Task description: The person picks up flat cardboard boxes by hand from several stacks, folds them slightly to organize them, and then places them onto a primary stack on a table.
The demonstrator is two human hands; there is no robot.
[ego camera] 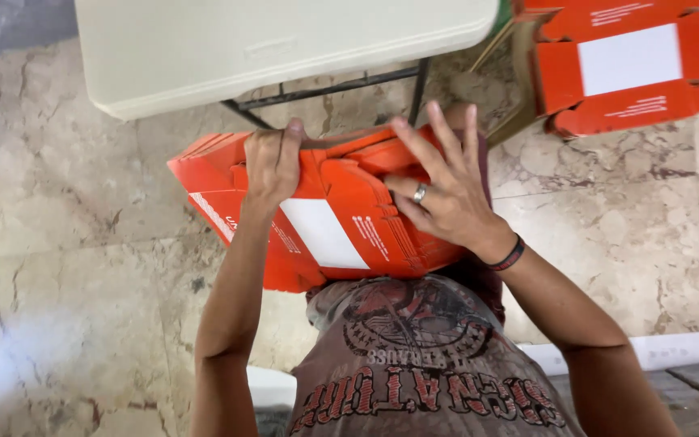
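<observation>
Here, the head view looks straight down on a partly folded orange cardboard box [325, 218] with a white label panel, held against the person's lap, just below the edge of a cream folding table [285, 48]. The left hand [273, 166] grips the box's upper left edge: fingers curled over the rim and closed on the cardboard, thumb raised at the top. The right hand [442, 190] lies flat on the right-hand flap, fingers spread and open (a ring shows on one finger, a dark wristband [510, 257] at the wrist), pressing rather than grasping.

Step in hand, as a judgement: folding the flat carton into shape, with one flap being pushed inward while the opposite edge is steadied. The next move would call for firm, even pressure along the crease and a steady left-hand hold, so the panels stay aligned.

A second orange carton [624, 65], opened out, lies on the marble floor [82, 267] at upper right, well apart.
</observation>
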